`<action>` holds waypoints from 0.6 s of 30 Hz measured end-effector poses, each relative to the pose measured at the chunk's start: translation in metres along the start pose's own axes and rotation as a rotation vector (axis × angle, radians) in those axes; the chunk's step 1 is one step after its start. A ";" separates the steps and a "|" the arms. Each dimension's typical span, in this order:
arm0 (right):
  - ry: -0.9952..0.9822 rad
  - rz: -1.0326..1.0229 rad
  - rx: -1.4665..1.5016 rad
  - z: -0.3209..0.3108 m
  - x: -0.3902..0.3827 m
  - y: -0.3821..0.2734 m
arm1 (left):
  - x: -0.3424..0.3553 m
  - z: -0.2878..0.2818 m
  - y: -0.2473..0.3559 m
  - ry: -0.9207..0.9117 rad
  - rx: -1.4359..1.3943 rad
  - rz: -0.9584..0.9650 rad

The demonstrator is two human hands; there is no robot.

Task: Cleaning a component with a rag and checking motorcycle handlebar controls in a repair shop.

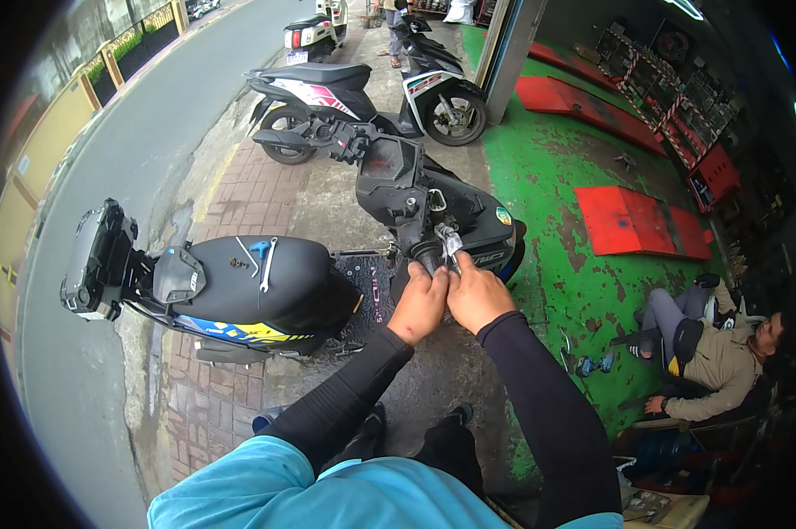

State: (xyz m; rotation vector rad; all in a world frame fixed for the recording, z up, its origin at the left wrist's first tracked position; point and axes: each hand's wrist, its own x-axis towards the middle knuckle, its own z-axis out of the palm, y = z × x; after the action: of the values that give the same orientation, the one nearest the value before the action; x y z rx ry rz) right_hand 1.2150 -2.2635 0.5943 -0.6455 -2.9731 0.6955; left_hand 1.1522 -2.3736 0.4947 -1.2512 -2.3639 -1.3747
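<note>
My left hand (418,304) is closed around the black rubber handlebar grip (429,254) of a scooter with its handlebar covers off. Close beside it, my right hand (479,298) has its fingers pinched together at a silvery part (449,238) next to the grip. What exactly those fingers hold is hidden. The dark front body (468,212) of the scooter lies just beyond both hands. On its black seat (257,286) rest a combination wrench (268,264), a blue-handled hex key (257,251) and some small metal pieces (238,263).
A black top box (98,264) sits at the scooter's rear. Another scooter (345,97) is parked ahead. Red lift ramps (640,222) stand on the green floor (556,176). At right, a person (715,361) sits low, near tools (596,363) on the floor. The road (124,159) runs along the left.
</note>
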 end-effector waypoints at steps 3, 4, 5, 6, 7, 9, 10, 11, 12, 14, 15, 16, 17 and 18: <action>0.061 0.009 0.214 0.008 -0.006 -0.003 | -0.001 0.003 -0.002 0.033 0.035 -0.041; 0.141 -0.008 0.309 0.022 -0.002 0.008 | 0.000 0.004 0.000 0.027 0.031 -0.072; 0.218 -0.059 0.298 0.034 0.005 0.024 | 0.002 0.008 0.005 0.014 -0.146 -0.193; 0.282 -0.120 0.295 0.043 0.009 0.031 | 0.004 0.009 0.006 0.004 -0.311 -0.324; 0.134 0.090 0.441 0.039 0.010 0.023 | 0.006 -0.001 0.016 -0.028 -0.311 -0.376; -0.016 0.285 0.787 0.026 0.004 0.007 | 0.000 -0.007 0.014 -0.033 -0.235 -0.319; -0.056 0.312 0.971 0.024 0.007 0.009 | 0.000 -0.007 0.011 -0.046 -0.161 -0.249; -0.034 0.253 0.924 0.022 0.007 0.009 | -0.001 -0.005 0.012 -0.036 -0.185 -0.280; -0.038 0.246 0.926 0.020 0.011 0.009 | 0.000 -0.005 0.010 -0.030 -0.180 -0.281; -0.204 0.157 0.697 0.015 0.014 0.008 | -0.002 -0.003 0.009 -0.047 -0.132 -0.260; -0.201 0.186 0.709 0.013 0.013 0.004 | -0.001 0.004 0.004 -0.002 -0.314 -0.353; -0.202 0.180 0.708 0.014 0.015 0.005 | 0.000 0.005 0.003 0.004 -0.312 -0.351; -0.162 0.148 0.605 0.018 0.019 0.008 | -0.001 0.006 0.003 -0.008 -0.133 -0.241; -0.121 0.117 0.503 0.020 0.021 0.010 | -0.001 0.008 0.003 -0.020 0.046 -0.131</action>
State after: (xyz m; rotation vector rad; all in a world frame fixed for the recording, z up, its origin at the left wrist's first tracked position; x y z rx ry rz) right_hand 1.1976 -2.2550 0.5701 -0.7539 -2.6933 1.4674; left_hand 1.1572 -2.3677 0.4919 -1.1212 -2.5169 -1.3407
